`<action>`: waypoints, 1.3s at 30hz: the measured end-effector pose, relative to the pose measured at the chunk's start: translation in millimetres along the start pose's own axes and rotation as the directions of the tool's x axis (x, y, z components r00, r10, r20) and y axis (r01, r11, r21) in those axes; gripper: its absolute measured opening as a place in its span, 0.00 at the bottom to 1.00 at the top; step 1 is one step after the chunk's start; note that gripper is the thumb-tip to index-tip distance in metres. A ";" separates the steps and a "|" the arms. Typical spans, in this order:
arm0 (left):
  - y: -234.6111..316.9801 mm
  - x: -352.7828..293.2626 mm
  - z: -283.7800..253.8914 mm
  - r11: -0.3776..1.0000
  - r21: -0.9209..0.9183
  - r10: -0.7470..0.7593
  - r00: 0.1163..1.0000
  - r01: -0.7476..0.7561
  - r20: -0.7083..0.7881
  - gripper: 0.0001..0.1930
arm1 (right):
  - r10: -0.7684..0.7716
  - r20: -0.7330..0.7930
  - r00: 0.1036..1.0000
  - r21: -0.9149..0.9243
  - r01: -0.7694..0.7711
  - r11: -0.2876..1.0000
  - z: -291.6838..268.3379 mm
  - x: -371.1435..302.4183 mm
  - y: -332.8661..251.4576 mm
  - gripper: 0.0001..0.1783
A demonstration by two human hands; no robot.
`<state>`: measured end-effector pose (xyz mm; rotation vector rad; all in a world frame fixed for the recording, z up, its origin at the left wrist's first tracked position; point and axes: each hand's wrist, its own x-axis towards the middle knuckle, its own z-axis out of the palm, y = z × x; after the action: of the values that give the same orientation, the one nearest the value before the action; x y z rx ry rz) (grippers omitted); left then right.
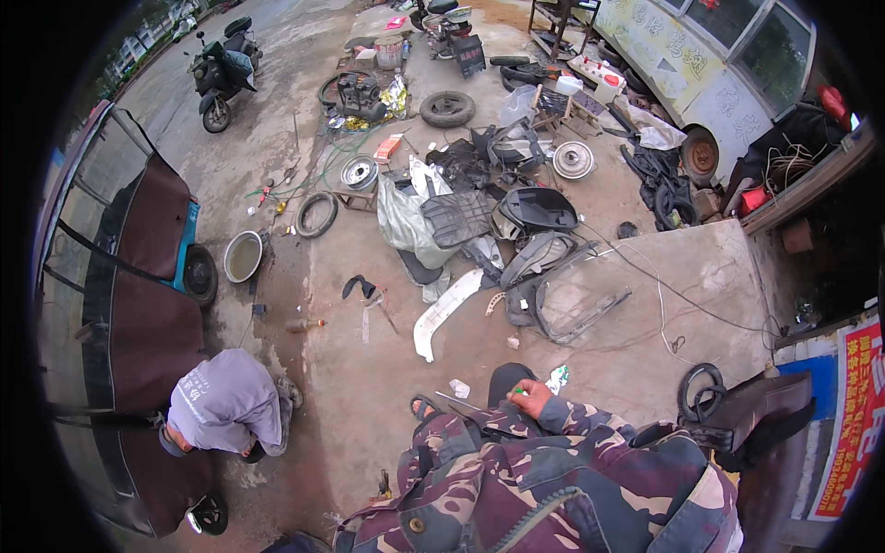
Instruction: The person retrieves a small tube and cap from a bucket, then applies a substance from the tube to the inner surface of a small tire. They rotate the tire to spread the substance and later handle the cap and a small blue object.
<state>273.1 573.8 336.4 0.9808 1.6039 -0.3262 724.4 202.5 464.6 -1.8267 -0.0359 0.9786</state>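
Note:
My right hand is closed in front of my camouflage jacket, above my dark-trousered knee. A bit of green shows at its fingers, and a thin metal shaft points left in line with it; together they look like a screwdriver with a green handle. My left hand does not show plainly; folds of the jacket fill the lower middle. A sandalled foot rests on the concrete just left of the shaft. Beyond the hand lie a crumpled white scrap and a green-and-white wrapper.
At left a person in a grey shirt bends beside a covered three-wheeler. A water basin stands nearby. Ahead lie a long white panel, black plastic fairings, wheel rims and tyres. A cable crosses the concrete.

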 end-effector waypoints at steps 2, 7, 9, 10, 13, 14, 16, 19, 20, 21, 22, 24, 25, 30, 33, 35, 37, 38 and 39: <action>14.5 11.5 -12.1 1.000 -0.008 -0.025 1.000 0.025 0.005 0.11 | -0.047 -0.018 0.999 -0.059 0.046 0.997 8.8 4.5 -26.5 0.12; 48.6 32.7 -21.4 0.998 0.008 -0.069 0.997 0.069 0.035 0.11 | 0.000 0.007 1.000 0.000 0.000 1.000 22.7 34.4 -63.3 0.12; 66.9 44.5 -16.9 0.996 0.013 -0.086 0.995 0.085 0.050 0.10 | 0.064 0.030 0.997 -0.004 -0.064 0.998 30.2 53.3 -68.2 0.15; 76.8 50.3 -13.6 0.995 0.017 -0.096 0.993 0.095 0.063 0.10 | 0.090 0.048 0.995 -0.017 -0.089 0.996 33.3 63.9 -69.6 0.15; 112.8 70.3 2.8 0.994 0.014 -0.105 0.982 0.104 0.160 0.09 | 0.121 0.109 0.987 -0.050 -0.116 0.992 42.7 99.5 -71.8 0.11; 125.3 73.5 7.2 0.991 0.038 -0.131 0.979 0.127 0.153 0.09 | 0.102 0.129 0.986 -0.067 -0.094 0.993 46.3 112.1 -73.9 0.11; 157.3 82.1 30.2 0.998 0.011 -0.069 0.990 0.068 0.120 0.09 | 0.108 0.135 0.985 -0.008 -0.108 0.994 41.8 144.1 -83.1 0.11; 198.0 78.4 51.7 0.998 0.037 -0.057 0.992 0.053 0.109 0.09 | 0.126 0.113 0.986 0.033 -0.131 0.991 24.1 175.5 -98.6 0.11; 209.9 75.2 57.3 0.997 0.067 -0.042 0.992 0.035 0.116 0.09 | 0.134 0.097 0.986 0.054 -0.139 0.989 18.2 181.2 -103.6 0.12; 223.4 74.1 65.2 0.992 0.121 -0.035 0.995 0.023 0.098 0.09 | 0.145 0.103 0.984 0.063 -0.152 0.986 11.5 189.1 -109.9 0.12; 237.2 74.1 73.4 0.990 0.144 -0.011 0.996 -0.002 0.090 0.09 | 0.153 0.104 0.983 0.070 -0.160 0.985 4.8 197.0 -115.9 0.12; 263.8 78.1 87.5 0.993 0.114 0.025 0.990 -0.041 0.138 0.09 | 0.166 0.082 0.983 0.087 -0.173 0.981 -6.0 205.7 -123.8 0.12; 277.3 83.0 94.4 0.988 0.143 0.042 0.989 -0.063 0.143 0.10 | 0.166 0.055 0.985 0.096 -0.171 0.981 -10.5 209.1 -125.8 0.12; 337.0 146.5 140.4 0.973 0.226 -0.011 0.974 -0.041 0.226 0.14 | 0.226 -0.079 0.971 0.033 -0.224 0.974 -17.7 203.3 -110.7 0.15; 364.1 210.4 184.5 0.963 0.267 -0.105 0.960 0.033 0.260 0.14 | 0.316 -0.188 0.930 -0.042 -0.329 0.943 -10.7 173.9 -86.9 0.16; 376.5 251.6 217.2 0.931 0.364 -0.150 0.945 0.036 0.291 0.16 | 0.408 -0.217 0.887 0.110 -0.393 0.913 -3.1 143.0 -68.7 0.15; 386.3 287.1 254.4 0.885 0.461 -0.209 0.943 0.069 0.260 0.15 | 0.492 -0.271 0.827 0.169 -0.462 0.871 9.3 114.5 -51.1 0.15; 391.1 303.5 272.1 0.869 0.493 -0.208 0.935 0.042 0.287 0.14 | 0.534 -0.304 0.789 0.173 -0.505 0.846 17.5 102.5 -41.9 0.14; 392.8 316.9 288.0 0.835 0.548 -0.229 0.939 0.053 0.258 0.12 | 0.545 -0.312 0.778 0.173 -0.517 0.838 25.9 93.2 -33.5 0.14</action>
<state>763.7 749.5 79.3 1.1552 1.3111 -1.0310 783.6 279.0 431.0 -1.9528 0.7741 0.9939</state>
